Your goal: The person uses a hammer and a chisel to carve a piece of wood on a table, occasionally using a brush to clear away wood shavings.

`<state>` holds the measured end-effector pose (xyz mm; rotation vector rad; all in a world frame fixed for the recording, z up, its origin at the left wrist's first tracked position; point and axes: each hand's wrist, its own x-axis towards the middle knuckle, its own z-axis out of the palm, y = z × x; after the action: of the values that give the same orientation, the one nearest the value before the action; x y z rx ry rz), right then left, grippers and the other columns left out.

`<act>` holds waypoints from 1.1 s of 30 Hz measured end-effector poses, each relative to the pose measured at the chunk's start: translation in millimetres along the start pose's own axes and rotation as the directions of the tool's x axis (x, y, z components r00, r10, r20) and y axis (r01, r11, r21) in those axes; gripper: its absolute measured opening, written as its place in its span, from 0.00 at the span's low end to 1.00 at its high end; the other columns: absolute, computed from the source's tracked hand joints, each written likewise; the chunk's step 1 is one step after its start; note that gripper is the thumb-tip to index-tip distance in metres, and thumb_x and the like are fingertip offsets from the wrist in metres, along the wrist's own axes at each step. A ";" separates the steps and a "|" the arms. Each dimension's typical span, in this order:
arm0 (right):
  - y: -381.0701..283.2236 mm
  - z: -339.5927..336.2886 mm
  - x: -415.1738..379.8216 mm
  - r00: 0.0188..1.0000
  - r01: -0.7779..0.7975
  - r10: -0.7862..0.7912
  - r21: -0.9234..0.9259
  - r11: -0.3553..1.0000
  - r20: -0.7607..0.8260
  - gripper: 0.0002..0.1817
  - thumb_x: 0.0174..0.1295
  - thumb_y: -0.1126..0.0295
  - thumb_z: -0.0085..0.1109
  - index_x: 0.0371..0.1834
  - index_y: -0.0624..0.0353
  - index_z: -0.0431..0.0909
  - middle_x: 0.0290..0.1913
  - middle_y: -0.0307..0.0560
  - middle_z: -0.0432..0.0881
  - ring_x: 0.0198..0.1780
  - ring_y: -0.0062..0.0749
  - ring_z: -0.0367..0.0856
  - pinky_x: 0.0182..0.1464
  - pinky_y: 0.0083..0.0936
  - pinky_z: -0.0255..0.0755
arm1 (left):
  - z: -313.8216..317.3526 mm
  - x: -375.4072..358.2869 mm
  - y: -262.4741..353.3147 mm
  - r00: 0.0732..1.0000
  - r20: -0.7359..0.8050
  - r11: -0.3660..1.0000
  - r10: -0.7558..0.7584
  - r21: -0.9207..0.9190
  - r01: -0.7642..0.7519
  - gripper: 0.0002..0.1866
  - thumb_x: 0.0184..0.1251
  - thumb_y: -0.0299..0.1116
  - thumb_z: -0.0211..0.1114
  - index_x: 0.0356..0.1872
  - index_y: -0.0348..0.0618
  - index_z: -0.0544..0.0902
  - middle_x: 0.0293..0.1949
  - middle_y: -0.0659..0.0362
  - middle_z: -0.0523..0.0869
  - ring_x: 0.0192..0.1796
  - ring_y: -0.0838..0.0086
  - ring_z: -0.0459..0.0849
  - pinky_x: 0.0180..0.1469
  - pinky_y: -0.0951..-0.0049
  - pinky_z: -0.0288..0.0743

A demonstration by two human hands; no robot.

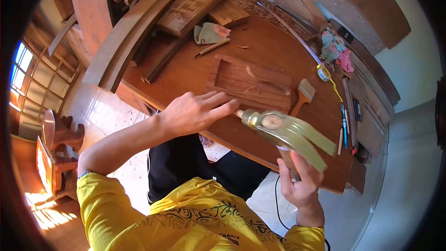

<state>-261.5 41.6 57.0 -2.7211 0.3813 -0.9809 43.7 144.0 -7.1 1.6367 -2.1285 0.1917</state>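
Observation:
My right hand (301, 181) is wrapped around the wooden handle of a claw hammer (302, 135), its yellowish head raised over the near edge of the table. My left hand (197, 111) is closed, fingers pointing right, at the table's front edge. From its fingertips sticks the end of a slim wooden handle (239, 113), right at the hammer's striking face; the rest of it is hidden by the hand. Just beyond lies a reddish-brown carved wooden board (251, 81) with a recessed area and raised border, a curled shaving on it.
A flat brush (303, 95) lies right of the board on the brown table (272, 37). Behind it are a wooden-handled pointed tool (213, 48), a cloth (209, 33) and stacked planks (195, 4). Along the right are an extended tape measure (323, 72) and a blue pen-like tool (344, 120).

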 end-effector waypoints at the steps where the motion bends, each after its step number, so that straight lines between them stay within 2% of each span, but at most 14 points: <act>1: 0.9 -0.8 4.9 0.997 0.053 -0.053 0.003 0.999 -0.058 0.20 0.56 0.81 0.74 0.54 0.61 0.90 0.45 0.54 0.90 0.41 0.47 0.91 0.43 0.37 0.84 | 1.4 -0.9 0.0 1.000 0.011 1.000 -0.003 0.013 0.002 0.28 0.69 0.28 0.64 0.70 0.50 0.70 0.49 0.60 0.81 0.50 0.68 0.90 0.26 0.68 0.85; 6: 4.9 5.8 0.1 0.999 -0.003 0.001 0.051 0.999 0.037 0.19 0.59 0.79 0.76 0.55 0.58 0.88 0.43 0.52 0.89 0.35 0.41 0.90 0.33 0.33 0.82 | -0.4 1.9 0.7 1.000 -0.011 1.000 0.017 0.007 -0.017 0.28 0.64 0.25 0.70 0.65 0.45 0.71 0.46 0.57 0.81 0.47 0.62 0.89 0.28 0.65 0.85; 8: 6.6 6.4 6.2 0.994 0.069 -0.065 0.042 0.997 -0.085 0.22 0.59 0.78 0.76 0.58 0.55 0.87 0.42 0.50 0.89 0.32 0.38 0.89 0.29 0.30 0.80 | -0.2 1.9 0.5 1.000 -0.025 1.000 0.013 0.014 -0.013 0.28 0.64 0.25 0.70 0.65 0.44 0.71 0.46 0.56 0.82 0.47 0.62 0.89 0.29 0.65 0.85; 10: 7.2 6.9 7.1 0.994 0.075 -0.071 0.046 0.996 -0.086 0.23 0.59 0.78 0.76 0.60 0.54 0.86 0.42 0.50 0.88 0.32 0.37 0.89 0.27 0.28 0.79 | 1.0 2.7 1.7 0.999 -0.048 1.000 0.010 0.006 -0.009 0.27 0.64 0.25 0.70 0.64 0.44 0.72 0.47 0.56 0.82 0.47 0.61 0.89 0.30 0.64 0.86; 12: 8.5 9.8 2.8 0.999 0.022 -0.023 0.075 0.997 0.023 0.24 0.60 0.78 0.76 0.61 0.56 0.86 0.43 0.51 0.89 0.33 0.37 0.90 0.27 0.27 0.80 | 2.2 4.0 1.3 0.998 -0.060 1.000 0.013 -0.014 -0.013 0.26 0.65 0.25 0.70 0.64 0.43 0.72 0.47 0.55 0.83 0.46 0.59 0.89 0.31 0.63 0.86; 13: 8.2 3.1 3.3 0.998 0.025 -0.027 0.021 0.999 0.064 0.24 0.60 0.78 0.75 0.62 0.59 0.86 0.49 0.55 0.90 0.36 0.38 0.91 0.27 0.26 0.80 | 2.5 3.5 1.1 0.998 -0.063 1.000 0.011 -0.023 -0.013 0.26 0.65 0.24 0.69 0.64 0.43 0.72 0.47 0.55 0.83 0.46 0.59 0.89 0.32 0.63 0.86; 16: 8.7 -2.0 6.1 1.000 0.004 -0.004 0.098 0.995 -0.002 0.25 0.61 0.77 0.75 0.64 0.62 0.85 0.54 0.60 0.89 0.43 0.43 0.93 0.36 0.31 0.85 | -0.8 3.1 1.8 0.999 0.008 0.998 -0.048 -0.048 0.048 0.24 0.66 0.23 0.69 0.62 0.42 0.74 0.49 0.53 0.84 0.47 0.57 0.89 0.34 0.62 0.86; 18: 12.8 -4.9 2.9 0.995 -0.051 0.061 0.122 0.991 -0.076 0.31 0.61 0.77 0.74 0.70 0.67 0.80 0.58 0.63 0.89 0.57 0.54 0.90 0.57 0.43 0.84 | 3.6 5.9 2.8 0.997 -0.039 0.995 -0.066 -0.081 0.062 0.23 0.66 0.23 0.69 0.61 0.41 0.74 0.51 0.52 0.85 0.47 0.55 0.90 0.35 0.60 0.87; 21: 26.8 -7.3 4.1 0.907 -0.379 0.421 0.408 0.831 -0.015 0.38 0.66 0.78 0.67 0.81 0.62 0.69 0.49 0.54 0.88 0.39 0.33 0.87 0.38 0.28 0.81 | 4.5 2.1 5.8 0.991 -0.073 0.987 -0.113 -0.124 0.103 0.21 0.67 0.23 0.69 0.60 0.41 0.75 0.53 0.50 0.86 0.48 0.52 0.89 0.37 0.58 0.87; 22: 25.1 -9.2 15.6 0.851 -0.458 0.523 0.553 0.696 0.047 0.40 0.67 0.78 0.65 0.84 0.60 0.65 0.46 0.49 0.87 0.32 0.24 0.83 0.32 0.22 0.77 | 4.5 2.9 4.2 0.989 -0.087 0.985 -0.121 -0.137 0.108 0.21 0.67 0.23 0.69 0.59 0.40 0.76 0.54 0.50 0.86 0.48 0.51 0.89 0.38 0.57 0.87; 23: 23.3 -2.0 28.7 0.842 -0.437 0.539 0.590 0.679 0.004 0.41 0.69 0.79 0.61 0.87 0.57 0.60 0.41 0.45 0.83 0.24 0.16 0.71 0.25 0.15 0.67 | 2.7 4.9 2.0 0.987 -0.125 0.981 -0.100 -0.177 0.077 0.21 0.71 0.22 0.67 0.61 0.38 0.73 0.52 0.46 0.88 0.45 0.46 0.89 0.38 0.54 0.86; 27: 53.4 -4.4 51.5 0.847 -0.472 0.505 0.673 0.569 0.167 0.43 0.73 0.74 0.58 0.90 0.55 0.51 0.38 0.47 0.81 0.22 0.17 0.73 0.23 0.17 0.69 | 6.4 -2.2 -9.1 0.926 -0.068 0.870 -0.371 -0.375 0.320 0.20 0.79 0.22 0.61 0.65 0.31 0.64 0.45 0.39 0.90 0.41 0.41 0.91 0.38 0.53 0.85; 30: 82.9 1.9 57.8 0.851 -0.477 0.471 0.714 0.512 0.230 0.42 0.75 0.73 0.57 0.90 0.55 0.50 0.37 0.46 0.80 0.21 0.17 0.73 0.22 0.16 0.68 | 10.2 -6.0 -8.5 0.919 -0.167 0.878 -0.356 -0.396 0.269 0.20 0.80 0.19 0.59 0.66 0.29 0.63 0.47 0.39 0.90 0.46 0.43 0.93 0.41 0.57 0.87; 33: 108.7 11.4 55.3 0.825 -0.510 0.490 0.742 0.435 0.280 0.42 0.77 0.71 0.55 0.91 0.52 0.46 0.36 0.46 0.77 0.20 0.18 0.71 0.20 0.17 0.67 | 14.9 -6.8 -9.0 0.848 -0.250 0.776 -0.468 -0.574 0.260 0.15 0.80 0.22 0.61 0.59 0.33 0.67 0.46 0.41 0.91 0.38 0.48 0.93 0.37 0.60 0.85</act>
<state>-231.0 -76.8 49.1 -1.6225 0.5435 -0.6873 49.7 141.9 -24.7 1.4936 -1.3611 -0.1757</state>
